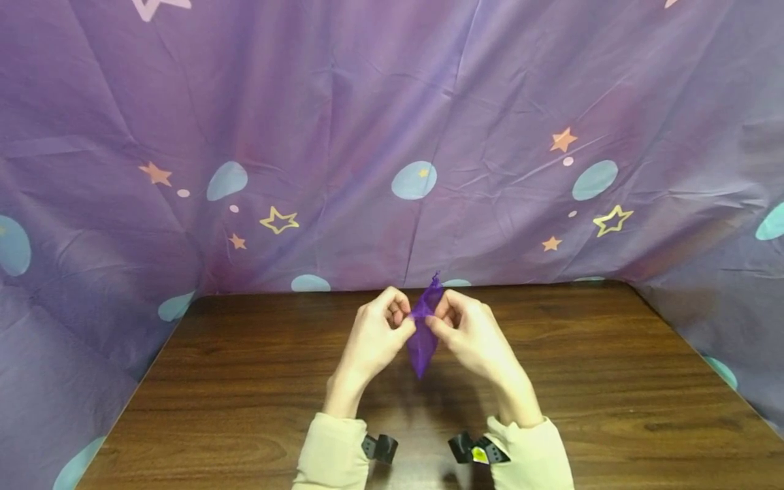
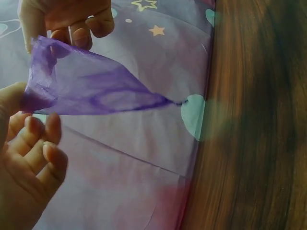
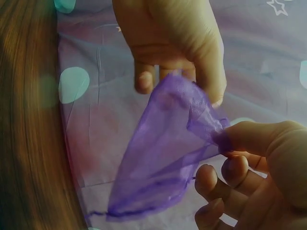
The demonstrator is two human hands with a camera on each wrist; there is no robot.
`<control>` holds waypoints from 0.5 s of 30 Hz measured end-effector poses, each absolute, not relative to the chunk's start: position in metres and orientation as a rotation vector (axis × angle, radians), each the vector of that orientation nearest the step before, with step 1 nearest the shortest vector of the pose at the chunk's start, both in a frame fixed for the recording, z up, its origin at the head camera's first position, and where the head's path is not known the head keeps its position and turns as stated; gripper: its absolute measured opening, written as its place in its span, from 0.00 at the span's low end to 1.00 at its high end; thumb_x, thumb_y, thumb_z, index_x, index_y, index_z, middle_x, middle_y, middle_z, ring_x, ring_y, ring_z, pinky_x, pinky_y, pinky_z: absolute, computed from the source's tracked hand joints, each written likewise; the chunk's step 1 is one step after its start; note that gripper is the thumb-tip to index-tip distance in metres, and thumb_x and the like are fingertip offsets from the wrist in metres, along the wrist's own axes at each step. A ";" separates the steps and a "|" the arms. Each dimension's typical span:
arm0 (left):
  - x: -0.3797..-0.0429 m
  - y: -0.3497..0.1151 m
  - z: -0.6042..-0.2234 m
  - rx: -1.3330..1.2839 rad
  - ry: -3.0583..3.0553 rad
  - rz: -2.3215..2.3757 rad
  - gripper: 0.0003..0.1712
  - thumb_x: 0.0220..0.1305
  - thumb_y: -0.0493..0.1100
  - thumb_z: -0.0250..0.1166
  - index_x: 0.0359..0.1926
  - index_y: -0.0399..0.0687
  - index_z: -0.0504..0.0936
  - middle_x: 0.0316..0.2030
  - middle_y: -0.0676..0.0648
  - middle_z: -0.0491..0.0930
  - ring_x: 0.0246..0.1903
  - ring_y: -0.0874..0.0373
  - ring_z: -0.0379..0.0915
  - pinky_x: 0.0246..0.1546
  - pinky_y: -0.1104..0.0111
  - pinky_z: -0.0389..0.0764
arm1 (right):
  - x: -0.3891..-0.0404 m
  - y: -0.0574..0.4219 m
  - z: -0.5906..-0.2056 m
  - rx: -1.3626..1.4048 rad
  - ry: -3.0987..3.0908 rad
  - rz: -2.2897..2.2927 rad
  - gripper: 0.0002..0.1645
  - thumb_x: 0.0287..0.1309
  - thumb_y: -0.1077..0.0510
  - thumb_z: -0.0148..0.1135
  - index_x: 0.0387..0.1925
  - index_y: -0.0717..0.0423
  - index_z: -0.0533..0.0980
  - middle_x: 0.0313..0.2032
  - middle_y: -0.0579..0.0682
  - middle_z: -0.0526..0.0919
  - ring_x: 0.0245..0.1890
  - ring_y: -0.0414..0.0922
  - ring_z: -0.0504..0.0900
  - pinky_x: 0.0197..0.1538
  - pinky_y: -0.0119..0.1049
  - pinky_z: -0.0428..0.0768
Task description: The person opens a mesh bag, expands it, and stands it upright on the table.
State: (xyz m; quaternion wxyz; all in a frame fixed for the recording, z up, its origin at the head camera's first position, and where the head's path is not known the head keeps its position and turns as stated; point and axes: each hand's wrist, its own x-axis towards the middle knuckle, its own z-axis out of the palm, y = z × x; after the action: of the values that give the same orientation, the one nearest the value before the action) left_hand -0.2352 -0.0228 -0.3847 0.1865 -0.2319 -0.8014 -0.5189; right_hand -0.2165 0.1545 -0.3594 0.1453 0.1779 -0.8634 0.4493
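Observation:
A sheer purple mesh pouch [image 1: 421, 346] hangs in the air between both hands, above the wooden table. My left hand [image 1: 378, 335] pinches one side of its edge between thumb and fingers. Opposite it, my right hand [image 1: 476, 333] pinches the other side in the same way. In the left wrist view the pouch [image 2: 103, 86] is spread and tapers to a thin gathered tip with a short cord end. From the right wrist, the folded-over mesh edge shows near the right thumb [image 3: 252, 136], and nothing is visible inside the see-through pouch [image 3: 156, 139].
A brown wood-grain table [image 1: 245, 381] lies under the hands. Purple cloth [image 1: 343, 122] printed with stars and blue ovals hangs behind it and at both sides. Dark wrist-mounted devices [image 1: 381, 448] sit at the cream sleeves [image 1: 333, 449].

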 end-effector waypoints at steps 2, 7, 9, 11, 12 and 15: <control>-0.235 -0.023 -0.385 -0.682 -2.289 -1.468 0.10 0.55 0.34 0.66 0.37 0.49 0.76 0.24 0.54 0.73 0.21 0.62 0.68 0.22 0.70 0.71 | -0.217 0.155 -0.360 0.514 -2.485 1.285 0.14 0.54 0.65 0.67 0.22 0.51 0.71 0.15 0.43 0.69 0.14 0.39 0.67 0.17 0.32 0.66; -0.236 -0.025 -0.385 -0.753 -2.376 -1.456 0.08 0.69 0.43 0.61 0.44 0.46 0.82 0.32 0.53 0.82 0.28 0.62 0.75 0.31 0.67 0.77 | -0.217 0.156 -0.360 0.513 -2.478 1.269 0.15 0.54 0.66 0.68 0.22 0.51 0.70 0.15 0.43 0.69 0.15 0.39 0.67 0.18 0.33 0.66; -0.236 -0.025 -0.384 -0.763 -2.384 -1.423 0.10 0.71 0.45 0.59 0.43 0.46 0.84 0.35 0.53 0.84 0.32 0.63 0.77 0.35 0.66 0.78 | -0.217 0.156 -0.359 0.517 -2.476 1.272 0.15 0.53 0.65 0.69 0.22 0.50 0.70 0.15 0.43 0.69 0.15 0.39 0.67 0.18 0.32 0.66; -0.236 -0.025 -0.384 -0.757 -2.370 -1.386 0.10 0.71 0.44 0.59 0.40 0.47 0.85 0.36 0.54 0.84 0.34 0.64 0.77 0.38 0.67 0.78 | -0.217 0.156 -0.360 0.519 -2.476 1.270 0.15 0.52 0.65 0.69 0.23 0.50 0.70 0.15 0.43 0.69 0.15 0.39 0.67 0.18 0.32 0.65; -0.235 -0.024 -0.383 -0.754 -2.357 -1.370 0.09 0.70 0.43 0.60 0.39 0.47 0.86 0.34 0.55 0.84 0.33 0.64 0.77 0.37 0.67 0.78 | -0.217 0.156 -0.360 0.518 -2.479 1.267 0.15 0.52 0.65 0.69 0.23 0.50 0.70 0.16 0.43 0.69 0.15 0.40 0.67 0.18 0.32 0.65; -0.235 -0.023 -0.383 -0.735 -2.314 -1.356 0.06 0.67 0.41 0.63 0.36 0.47 0.85 0.30 0.55 0.83 0.28 0.65 0.75 0.33 0.69 0.77 | -0.217 0.155 -0.361 0.511 -2.504 1.272 0.12 0.55 0.64 0.68 0.25 0.51 0.71 0.17 0.44 0.71 0.16 0.43 0.70 0.19 0.33 0.68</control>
State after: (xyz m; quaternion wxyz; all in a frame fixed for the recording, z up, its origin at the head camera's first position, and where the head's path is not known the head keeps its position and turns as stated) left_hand -0.2348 -0.0235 -0.3827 0.1794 -0.2601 -0.8187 -0.4795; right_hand -0.2172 0.1555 -0.3609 0.1428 0.1772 -0.8681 0.4411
